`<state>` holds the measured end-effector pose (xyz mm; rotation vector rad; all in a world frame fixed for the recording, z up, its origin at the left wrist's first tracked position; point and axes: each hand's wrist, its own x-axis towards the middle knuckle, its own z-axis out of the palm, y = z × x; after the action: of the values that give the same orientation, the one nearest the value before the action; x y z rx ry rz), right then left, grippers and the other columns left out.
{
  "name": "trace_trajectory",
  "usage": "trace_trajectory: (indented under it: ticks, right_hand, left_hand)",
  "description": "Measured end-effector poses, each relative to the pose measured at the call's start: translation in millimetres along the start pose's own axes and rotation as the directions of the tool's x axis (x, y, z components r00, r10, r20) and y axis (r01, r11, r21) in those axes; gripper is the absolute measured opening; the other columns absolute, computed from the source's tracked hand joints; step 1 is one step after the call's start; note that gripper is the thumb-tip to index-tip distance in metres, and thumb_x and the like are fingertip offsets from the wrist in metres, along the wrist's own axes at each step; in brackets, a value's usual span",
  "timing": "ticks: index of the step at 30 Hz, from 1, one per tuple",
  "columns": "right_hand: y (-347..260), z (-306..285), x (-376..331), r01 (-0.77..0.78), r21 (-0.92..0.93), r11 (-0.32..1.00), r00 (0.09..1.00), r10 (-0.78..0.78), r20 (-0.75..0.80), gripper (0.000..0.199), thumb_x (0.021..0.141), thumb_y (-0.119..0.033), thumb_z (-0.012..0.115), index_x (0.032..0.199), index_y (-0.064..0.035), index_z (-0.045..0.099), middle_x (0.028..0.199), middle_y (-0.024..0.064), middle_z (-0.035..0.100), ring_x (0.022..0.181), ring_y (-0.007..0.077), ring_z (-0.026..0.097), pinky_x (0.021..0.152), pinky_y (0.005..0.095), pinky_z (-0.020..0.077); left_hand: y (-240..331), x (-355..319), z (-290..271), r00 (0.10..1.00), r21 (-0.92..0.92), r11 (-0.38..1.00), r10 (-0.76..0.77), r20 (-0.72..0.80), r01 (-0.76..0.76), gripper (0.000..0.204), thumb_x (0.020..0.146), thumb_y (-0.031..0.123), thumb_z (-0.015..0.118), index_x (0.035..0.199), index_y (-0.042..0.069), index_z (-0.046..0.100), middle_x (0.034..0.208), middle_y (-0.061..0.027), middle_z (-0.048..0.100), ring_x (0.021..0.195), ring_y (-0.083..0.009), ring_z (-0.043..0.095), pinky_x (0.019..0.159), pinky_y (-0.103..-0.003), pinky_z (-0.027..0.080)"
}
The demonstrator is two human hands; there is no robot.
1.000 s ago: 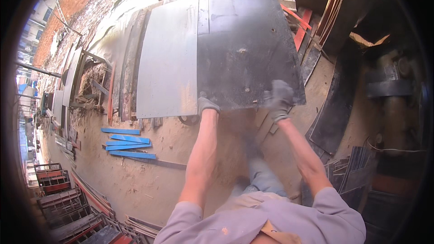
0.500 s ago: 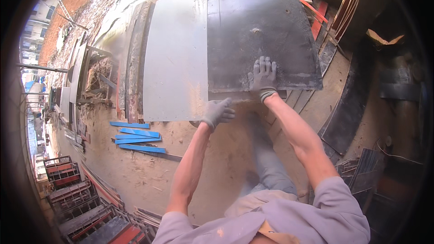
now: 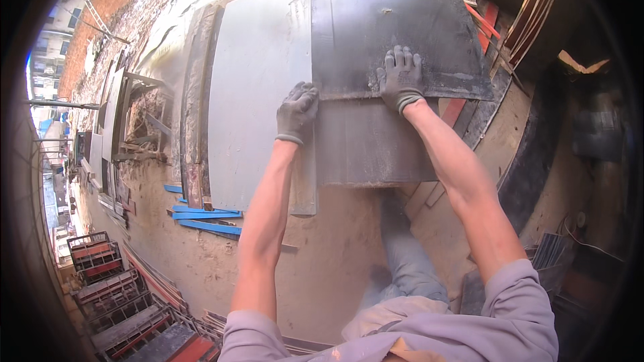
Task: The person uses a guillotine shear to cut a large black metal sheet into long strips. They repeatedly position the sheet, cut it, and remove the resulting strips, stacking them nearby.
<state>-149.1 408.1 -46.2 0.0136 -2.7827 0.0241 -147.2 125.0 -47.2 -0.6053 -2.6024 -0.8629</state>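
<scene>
My right hand [image 3: 401, 80], in a grey glove, lies flat with spread fingers on a large black panel [image 3: 402, 27], close to its near edge. A dark brown board [image 3: 372, 141] shows from under that edge, on my side. My left hand [image 3: 297, 112], also gloved, is closed with curled fingers beside the black panel's near left corner, over the right part of a long light grey panel [image 3: 251, 87]. Whatever those fingers may grip is hidden.
Several blue strips [image 3: 209, 226] lie on the dirt floor, partly under the grey panel. Metal frames [image 3: 127, 295] stand at the lower left. Weathered planks [image 3: 194, 100] run along the left of the panels; red pieces [image 3: 488, 27] lie at the right.
The grey panel and brown board now reach closer to me, while the black panel's near edge sits farther off. My left hand has moved farther away and curled; my right stays flat on the black panel.
</scene>
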Motion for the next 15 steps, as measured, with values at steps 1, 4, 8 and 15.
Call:
trace_trajectory:
  ticks: [1, 4, 8, 15]
  right_hand:
    - [2, 5, 10, -0.007, 0.008, 1.000, 1.000, 0.007, 0.015, 0.052, 0.093, -0.035, 0.050, 0.131, 0.0006, 0.050, 0.141, 0.0221, 0.045, 0.134, 0.0374, 0.038, 0.111, 0.0526, 0.0247]
    - [10, 23, 41, 0.013, -0.037, 0.999, 0.999, -0.014, -0.049, 0.052, 0.094, -0.037, 0.047, 0.130, -0.0003, 0.052, 0.138, 0.0201, 0.048, 0.131, 0.0355, 0.040, 0.108, 0.0512, 0.0275]
    - [25, 50, 89, 0.018, -0.052, 0.998, 0.992, -0.024, -0.124, 0.048, 0.089, -0.034, 0.050, 0.125, -0.0018, 0.055, 0.131, 0.0172, 0.052, 0.125, 0.0330, 0.045, 0.104, 0.0494, 0.0308]
    - [52, 35, 146, 0.137, 0.137, 0.981, 0.991, -0.137, -0.007, 0.054, 0.089, -0.038, 0.052, 0.128, -0.0013, 0.055, 0.133, 0.0222, 0.051, 0.120, 0.0372, 0.049, 0.104, 0.0471, 0.0347]
  left_hand:
    - [-5, 10, 4, 1.000, -0.005, 1.000, 0.019, -0.012, -0.019, 0.014, 0.086, 0.017, 0.067, 0.098, 0.013, 0.074, 0.114, -0.0101, 0.069, 0.115, -0.0292, 0.062, 0.095, -0.038, 0.052]
    - [-19, 44, 14, 0.999, 0.010, 0.999, 0.036, 0.002, -0.036, 0.014, 0.086, 0.016, 0.066, 0.097, 0.013, 0.075, 0.114, -0.0098, 0.069, 0.114, -0.0285, 0.063, 0.094, -0.038, 0.052]
    - [-27, 91, 29, 1.000, 0.046, 0.999, 0.009, -0.022, -0.008, 0.015, 0.087, 0.018, 0.065, 0.096, 0.012, 0.075, 0.114, -0.0101, 0.069, 0.111, -0.0271, 0.064, 0.092, -0.037, 0.052]
    - [-11, 158, 19, 0.782, -0.091, 0.782, -0.593, 0.192, 0.616, 0.049, 0.086, 0.047, 0.064, 0.113, 0.007, 0.070, 0.116, -0.0169, 0.068, 0.111, -0.0303, 0.064, 0.093, -0.037, 0.050]
